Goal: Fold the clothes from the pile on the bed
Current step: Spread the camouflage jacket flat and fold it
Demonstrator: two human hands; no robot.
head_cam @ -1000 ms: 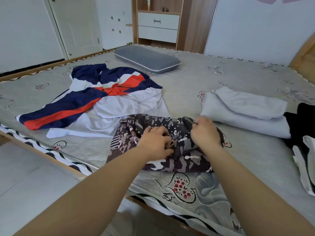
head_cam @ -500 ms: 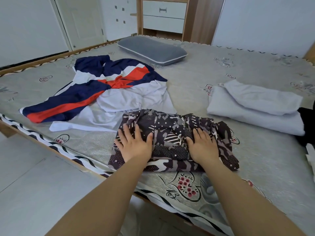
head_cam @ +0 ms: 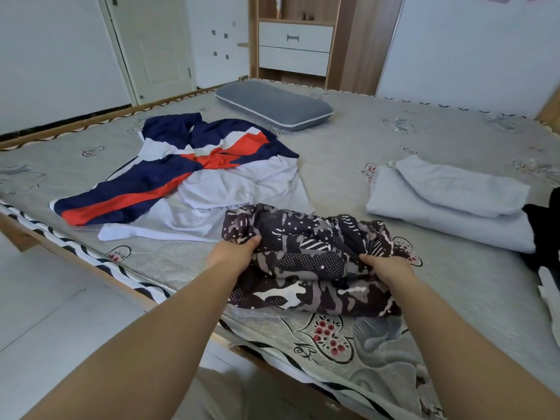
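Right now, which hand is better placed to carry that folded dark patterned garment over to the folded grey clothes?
Probably the right hand: it grips the patterned garment on the side facing the folded grey clothes. The left hand holds the far side, by the sports jersey.

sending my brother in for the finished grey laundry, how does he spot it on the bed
On the bed, look right of the grey pillow, nearer the front edge. The folded grey clothes lie there, plain pale grey, unlike the patterned garment and the navy, red and white jacket.
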